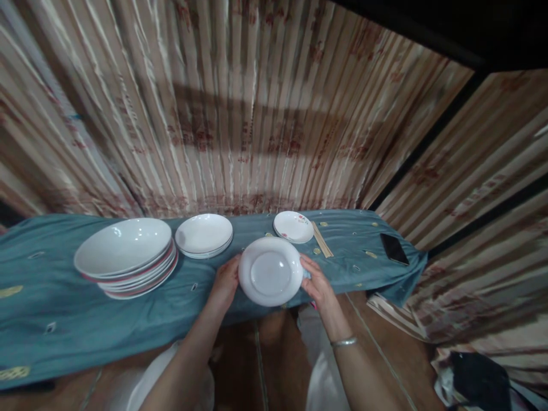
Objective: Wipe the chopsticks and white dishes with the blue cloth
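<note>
A round white plate (270, 273) is between my two hands at the front edge of the cloth-covered table. My left hand (226, 281) grips its left rim, and my right hand (315, 278) grips the right rim. A small light-blue bit (306, 274) shows beside my right fingers; I cannot make out what it is. Behind the held plate lies a short stack of small plates with a floral print (293, 226), with wooden chopsticks (322, 240) to its right. Left of my hands stands a stack of white plates (204, 234).
A tall stack of large white dishes (126, 251), some red-rimmed, stands on the left of the blue-green tablecloth (34, 308). A black phone (394, 249) lies near the right end. Patterned curtains (252, 108) hang behind the table. A dark bag-like thing (479, 379) sits at lower right.
</note>
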Demonstrator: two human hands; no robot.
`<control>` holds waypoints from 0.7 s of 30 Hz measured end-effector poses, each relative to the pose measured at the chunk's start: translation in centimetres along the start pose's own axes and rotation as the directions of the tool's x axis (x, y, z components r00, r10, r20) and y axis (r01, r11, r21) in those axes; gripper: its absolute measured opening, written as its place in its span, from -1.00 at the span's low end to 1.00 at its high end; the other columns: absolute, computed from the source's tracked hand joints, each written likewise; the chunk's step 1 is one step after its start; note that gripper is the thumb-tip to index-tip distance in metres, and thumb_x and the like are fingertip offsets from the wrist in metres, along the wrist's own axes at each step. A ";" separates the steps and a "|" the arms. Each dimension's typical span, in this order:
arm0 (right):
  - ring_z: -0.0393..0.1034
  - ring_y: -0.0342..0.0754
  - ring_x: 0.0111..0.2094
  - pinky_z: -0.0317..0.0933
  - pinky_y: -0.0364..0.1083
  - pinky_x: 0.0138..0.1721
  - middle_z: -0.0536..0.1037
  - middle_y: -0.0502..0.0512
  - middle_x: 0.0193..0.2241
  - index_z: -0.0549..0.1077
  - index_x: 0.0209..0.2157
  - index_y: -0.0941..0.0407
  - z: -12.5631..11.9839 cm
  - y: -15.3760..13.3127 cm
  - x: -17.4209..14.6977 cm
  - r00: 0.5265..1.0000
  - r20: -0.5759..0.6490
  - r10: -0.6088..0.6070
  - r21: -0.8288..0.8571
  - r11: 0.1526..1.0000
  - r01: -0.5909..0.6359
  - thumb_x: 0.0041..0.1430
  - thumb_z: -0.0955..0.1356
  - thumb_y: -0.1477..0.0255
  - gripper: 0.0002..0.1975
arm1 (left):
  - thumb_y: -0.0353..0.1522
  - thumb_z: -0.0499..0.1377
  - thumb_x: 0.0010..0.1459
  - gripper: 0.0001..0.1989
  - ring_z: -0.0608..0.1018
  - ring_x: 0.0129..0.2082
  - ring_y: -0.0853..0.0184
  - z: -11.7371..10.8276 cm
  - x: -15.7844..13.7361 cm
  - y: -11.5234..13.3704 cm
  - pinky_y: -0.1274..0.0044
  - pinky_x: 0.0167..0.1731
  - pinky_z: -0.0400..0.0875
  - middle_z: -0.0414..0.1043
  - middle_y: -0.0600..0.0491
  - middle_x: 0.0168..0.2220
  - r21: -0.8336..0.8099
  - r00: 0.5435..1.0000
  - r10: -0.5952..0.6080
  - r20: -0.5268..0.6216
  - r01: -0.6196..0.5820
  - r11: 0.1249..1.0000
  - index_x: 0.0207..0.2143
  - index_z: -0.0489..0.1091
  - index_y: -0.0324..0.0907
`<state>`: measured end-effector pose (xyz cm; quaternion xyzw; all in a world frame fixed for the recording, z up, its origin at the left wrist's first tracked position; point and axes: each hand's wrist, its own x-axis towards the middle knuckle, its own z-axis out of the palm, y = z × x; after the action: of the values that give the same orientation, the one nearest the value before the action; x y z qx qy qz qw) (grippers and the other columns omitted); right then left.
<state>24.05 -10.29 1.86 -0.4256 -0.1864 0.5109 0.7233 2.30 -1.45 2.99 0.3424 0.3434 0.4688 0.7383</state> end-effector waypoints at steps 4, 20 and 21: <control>0.49 -0.16 -0.52 0.40 -0.21 -0.44 0.64 -0.02 -0.44 0.57 -0.35 0.11 -0.5 0.2 1.7 0.998 0.031 0.062 0.037 0.997 -0.063 -0.29 0.59 0.39 -0.65 | -0.22 0.43 -0.23 -0.69 0.55 -0.45 0.35 0.2 -0.3 0.6 0.57 -0.38 0.40 0.57 0.04 -0.49 -0.093 0.998 -0.039 0.039 0.043 0.995 -0.48 0.54 -0.26; 0.53 0.04 -0.26 0.36 0.07 -0.08 0.65 0.12 -0.33 0.59 -0.29 0.14 1.0 1.2 5.0 0.945 -0.192 -0.263 -0.173 0.957 0.231 -0.21 0.53 0.31 -0.64 | -0.27 0.48 -0.34 -0.65 0.52 -0.49 0.37 1.3 -0.3 0.5 0.55 -0.39 0.37 0.56 0.03 -0.51 -0.139 0.996 -0.046 -0.077 0.035 0.990 -0.47 0.54 -0.27; 0.52 0.06 -0.21 0.32 0.10 0.00 0.65 0.14 -0.28 0.59 -0.27 0.14 1.6 0.8 4.6 0.925 -0.173 -0.337 -0.236 0.926 0.293 -0.15 0.51 0.29 -0.64 | -0.27 0.48 -0.33 -0.65 0.52 -0.49 0.38 1.5 -0.3 0.6 0.55 -0.39 0.36 0.55 0.04 -0.51 -0.134 0.996 -0.041 -0.076 0.031 0.991 -0.47 0.54 -0.28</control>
<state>24.35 -5.43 1.40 -0.5140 -0.2270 0.3173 0.7639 3.11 -1.83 4.36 0.2677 0.3464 0.4904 0.7536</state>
